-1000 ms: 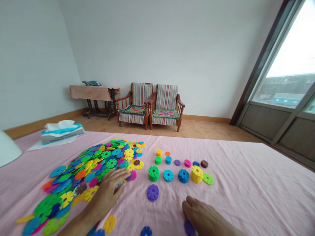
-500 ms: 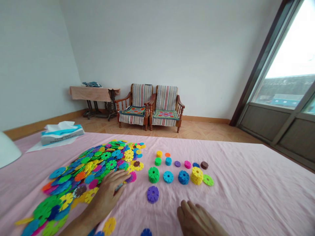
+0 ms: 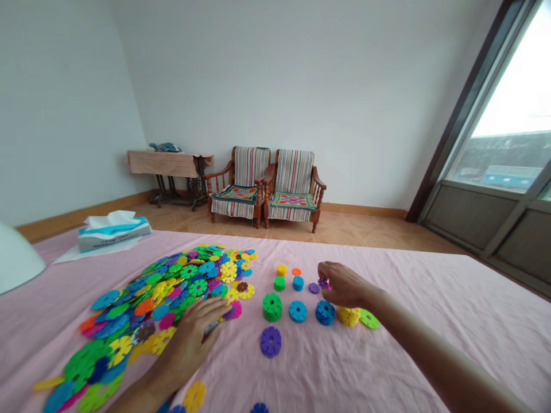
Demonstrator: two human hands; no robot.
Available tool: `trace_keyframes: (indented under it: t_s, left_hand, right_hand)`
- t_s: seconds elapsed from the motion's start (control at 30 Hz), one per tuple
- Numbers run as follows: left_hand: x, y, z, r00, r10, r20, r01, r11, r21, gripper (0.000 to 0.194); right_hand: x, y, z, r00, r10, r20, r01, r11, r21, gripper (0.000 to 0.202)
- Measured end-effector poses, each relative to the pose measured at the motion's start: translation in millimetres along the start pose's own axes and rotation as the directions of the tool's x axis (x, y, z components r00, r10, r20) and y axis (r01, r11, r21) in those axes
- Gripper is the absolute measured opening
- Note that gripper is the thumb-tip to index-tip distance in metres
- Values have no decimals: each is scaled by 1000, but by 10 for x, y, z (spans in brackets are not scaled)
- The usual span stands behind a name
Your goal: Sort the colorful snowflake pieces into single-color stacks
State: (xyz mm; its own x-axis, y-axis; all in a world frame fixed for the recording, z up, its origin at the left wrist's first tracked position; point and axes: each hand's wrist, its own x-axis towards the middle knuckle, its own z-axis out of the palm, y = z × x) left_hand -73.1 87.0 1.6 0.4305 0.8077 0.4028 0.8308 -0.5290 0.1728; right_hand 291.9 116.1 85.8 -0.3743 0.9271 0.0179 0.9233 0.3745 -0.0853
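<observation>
My left hand [image 3: 200,324] lies with stretched fingers at the right edge of a heap of colourful notched plastic discs [image 3: 172,281]. My right hand [image 3: 344,285] reaches over the rows of sorted discs, pinching a small purple disc [image 3: 322,283]. Just left of that pinch lies another small purple disc [image 3: 314,288]. The pink discs behind my fingers are mostly hidden. In front stand a green stack [image 3: 272,307], a light blue stack [image 3: 298,311], a dark blue stack [image 3: 325,312] and a yellow stack [image 3: 349,316], partly covered by my wrist. A large purple stack [image 3: 271,341] sits nearer me.
A tissue box [image 3: 114,234] stands at the back left of the pink cloth [image 3: 430,344]. A white rounded object [image 3: 17,258] is at the left edge. Two wooden armchairs [image 3: 293,183] and a cloth-covered sewing table [image 3: 166,163] are beyond the far edge.
My right hand has moved forward from the near cloth to the back row and now pinches a small purple disc. My left hand stays on the heap. The view has shifted slightly.
</observation>
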Motion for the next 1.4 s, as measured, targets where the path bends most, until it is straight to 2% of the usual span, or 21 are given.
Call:
trace_keyframes:
  t_s: [0.2, 0.47, 0.77, 1.03, 1.2, 1.3, 1.4]
  left_hand:
    - [10, 13, -14, 1000, 0, -1, 0, 1000, 1, 34]
    - [-13, 36, -18, 1000, 6, -8, -5, 1000, 3, 33]
    - [-2, 35, -25, 1000, 4, -30, -5, 1000, -19, 33]
    - [-17, -3, 41, 999, 17, -33, -17, 1000, -15, 33]
    - [-18, -6, 42, 999, 7, -42, -9, 999, -38, 34]
    - [-8, 17, 8, 1000, 7, -14, -8, 999, -47, 33]
    - [2, 31, -7, 1000, 15, -12, -16, 998, -59, 33]
  right_hand:
    - [202, 2, 135, 997, -51, 56, 54, 997, -53, 24]
    - [283, 13, 225, 991, -41, 124, 57, 990, -129, 24]
    - [280, -15, 227, 991, -52, 124, 70, 987, -143, 20]
    - [258, -26, 156, 996, -61, 69, 65, 996, -64, 23]
    - [36, -156, 62, 999, -50, -21, 51, 998, 34, 14]
    - [-257, -350, 44, 997, -64, -38, 68, 992, 102, 14]
    - [-610, -518, 62, 998, -68, 2, 66, 974, 219, 13]
